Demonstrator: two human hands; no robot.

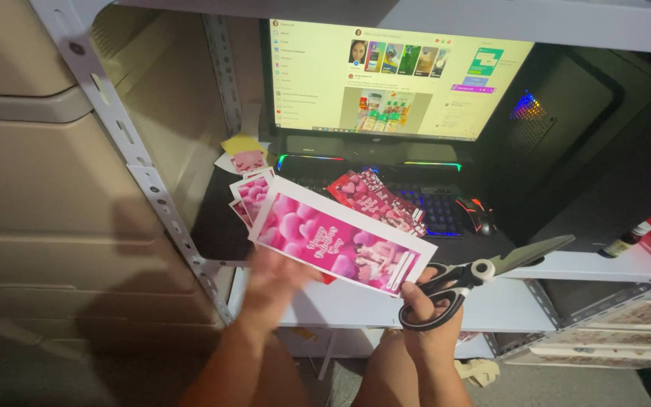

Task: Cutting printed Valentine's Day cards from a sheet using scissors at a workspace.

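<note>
While both forearms come up from the bottom edge, the left hand is motion-blurred under the pink heart-print card; it looks closed on the card's lower left edge, holding it flat and tilted, long side running down to the right. Right hand has fingers through the black handles of the scissors, grip closed on them. Blades are shut and point up-right, clear of the card; the pivot sits just beside the card's right end.

Behind the held card, more small pink cards fan out at its upper left, overlapping. A stack of red heart-print cards lies just behind it on the table, partly over the keyboard, which has lit keys. A mouse with red glow sits right of the keyboard. Yellow sticky notes lie further back left.

At the back, a monitor shows a bright page with thumbnails. A black PC tower with rainbow lighting stands to its right. A small dark bottle lies at the table's far right edge. A perforated white shelf upright runs diagonally on the left, with a beige cabinet beyond.
</note>
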